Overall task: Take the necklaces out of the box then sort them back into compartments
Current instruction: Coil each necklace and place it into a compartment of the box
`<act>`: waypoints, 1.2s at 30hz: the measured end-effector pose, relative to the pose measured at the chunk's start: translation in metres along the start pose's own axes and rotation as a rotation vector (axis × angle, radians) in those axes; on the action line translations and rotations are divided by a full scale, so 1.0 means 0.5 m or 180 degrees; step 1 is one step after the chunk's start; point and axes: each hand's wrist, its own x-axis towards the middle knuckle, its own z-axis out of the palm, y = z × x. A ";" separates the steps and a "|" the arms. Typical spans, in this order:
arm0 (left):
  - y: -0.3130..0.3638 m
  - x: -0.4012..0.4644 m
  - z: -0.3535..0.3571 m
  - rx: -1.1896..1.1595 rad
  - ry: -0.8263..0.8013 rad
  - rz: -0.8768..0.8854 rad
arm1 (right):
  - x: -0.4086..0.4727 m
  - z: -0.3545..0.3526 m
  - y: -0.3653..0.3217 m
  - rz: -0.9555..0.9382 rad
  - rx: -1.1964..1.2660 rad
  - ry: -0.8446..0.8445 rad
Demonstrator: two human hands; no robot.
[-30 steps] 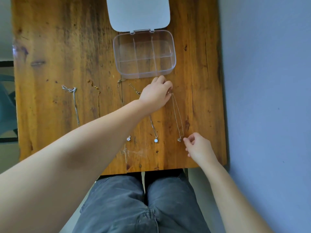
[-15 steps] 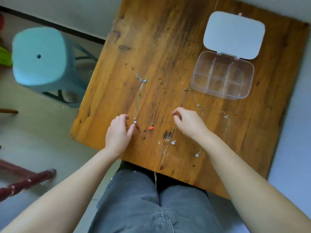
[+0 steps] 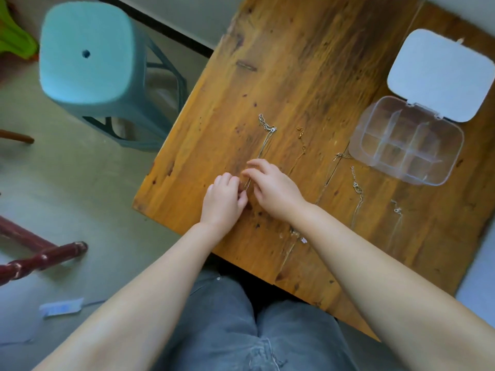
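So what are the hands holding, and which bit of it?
Both hands, left and right, pinch the lower end of the leftmost silver necklace; its clasp end lies on the table.

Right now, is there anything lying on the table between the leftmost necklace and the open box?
Yes. Between the leftmost necklace, where both hands meet, and the clear box lie the gold necklace and another thin chain. The box's compartments look empty, lid open.

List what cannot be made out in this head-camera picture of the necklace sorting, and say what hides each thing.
- Leftmost necklace: its lower end, covered by the left hand and right hand.
- Each hand's grip: fingers overlap.
- Rightmost necklace: too thin and faint.
- Box compartments: contents unclear through clear plastic.
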 end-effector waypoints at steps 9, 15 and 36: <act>0.056 0.084 -0.133 -0.1150 0.0485 0.0145 | -0.028 -0.141 0.052 0.1004 0.1799 0.0694; 0.177 0.176 -0.104 -0.1506 0.0192 0.0415 | -0.150 -0.287 0.164 0.1393 0.4091 0.1166; 0.337 0.237 0.013 -0.0438 -0.0092 0.1358 | -0.102 -0.294 0.237 0.1543 0.0944 0.1573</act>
